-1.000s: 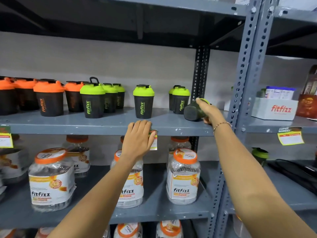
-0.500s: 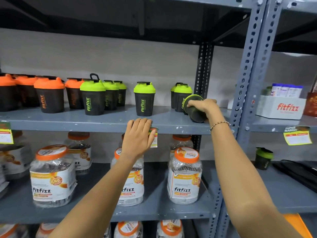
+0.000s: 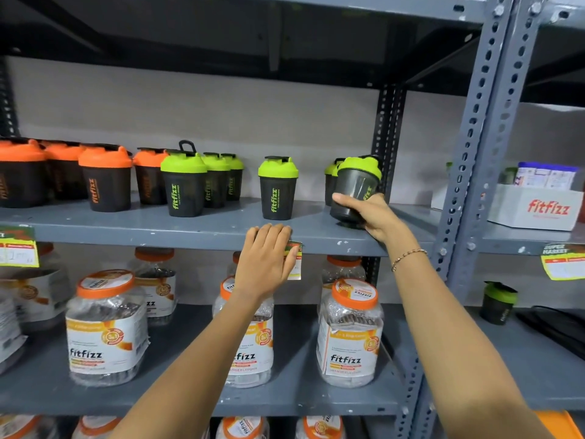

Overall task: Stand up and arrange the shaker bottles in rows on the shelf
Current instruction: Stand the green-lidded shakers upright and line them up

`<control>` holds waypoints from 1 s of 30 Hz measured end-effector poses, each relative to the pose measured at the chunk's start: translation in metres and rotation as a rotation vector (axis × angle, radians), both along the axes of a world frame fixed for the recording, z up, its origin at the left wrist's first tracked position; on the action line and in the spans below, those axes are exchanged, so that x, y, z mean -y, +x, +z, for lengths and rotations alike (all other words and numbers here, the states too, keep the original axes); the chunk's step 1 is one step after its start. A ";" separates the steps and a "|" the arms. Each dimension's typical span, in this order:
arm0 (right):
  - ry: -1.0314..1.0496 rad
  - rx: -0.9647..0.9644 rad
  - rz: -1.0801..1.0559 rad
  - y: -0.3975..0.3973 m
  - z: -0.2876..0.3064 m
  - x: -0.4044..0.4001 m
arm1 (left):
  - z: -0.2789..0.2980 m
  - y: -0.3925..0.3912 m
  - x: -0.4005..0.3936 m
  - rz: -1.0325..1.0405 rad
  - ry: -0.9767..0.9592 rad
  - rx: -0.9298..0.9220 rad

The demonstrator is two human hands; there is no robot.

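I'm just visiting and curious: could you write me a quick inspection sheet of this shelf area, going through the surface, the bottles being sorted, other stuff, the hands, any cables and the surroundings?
Surface: grey metal shelf, paint chipped along the front edge.
Job's things: orange-lidded shakers stand at the left, green-lidded shakers in the middle; one held shaker is tilted, nearly upright.
Clutter: price tag on the shelf edge; wrapped jars on the shelf below; a stray green-lidded shaker lower right.
Hands: right hand has its fingers wrapped around the held shaker; left hand rests flat on the shelf edge.
Cables: nothing seen.
Surroundings: perforated upright; white box in the next bay.
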State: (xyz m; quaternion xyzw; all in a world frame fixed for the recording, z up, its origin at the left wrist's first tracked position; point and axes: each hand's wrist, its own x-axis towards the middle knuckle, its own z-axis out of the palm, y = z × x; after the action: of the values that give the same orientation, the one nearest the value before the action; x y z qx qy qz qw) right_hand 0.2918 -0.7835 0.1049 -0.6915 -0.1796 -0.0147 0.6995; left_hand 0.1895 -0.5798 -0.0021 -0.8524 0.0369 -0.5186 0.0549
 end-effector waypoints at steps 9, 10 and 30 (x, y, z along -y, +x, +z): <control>-0.423 0.070 -0.067 0.021 0.002 -0.018 | -0.002 0.003 0.000 -0.020 0.003 0.040; -0.455 0.087 -0.083 0.021 0.001 -0.018 | -0.002 0.004 0.000 -0.024 0.003 0.042; -0.501 0.213 -0.051 0.033 -0.002 -0.006 | 0.111 0.053 -0.007 -0.250 -1.083 -0.290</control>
State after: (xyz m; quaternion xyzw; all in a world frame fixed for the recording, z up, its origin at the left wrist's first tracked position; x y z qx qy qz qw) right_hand 0.3249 -0.7778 0.1029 -0.8419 -0.2327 -0.0602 0.4831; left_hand 0.2426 -0.5727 0.1086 -0.8105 -0.1264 -0.3437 -0.4571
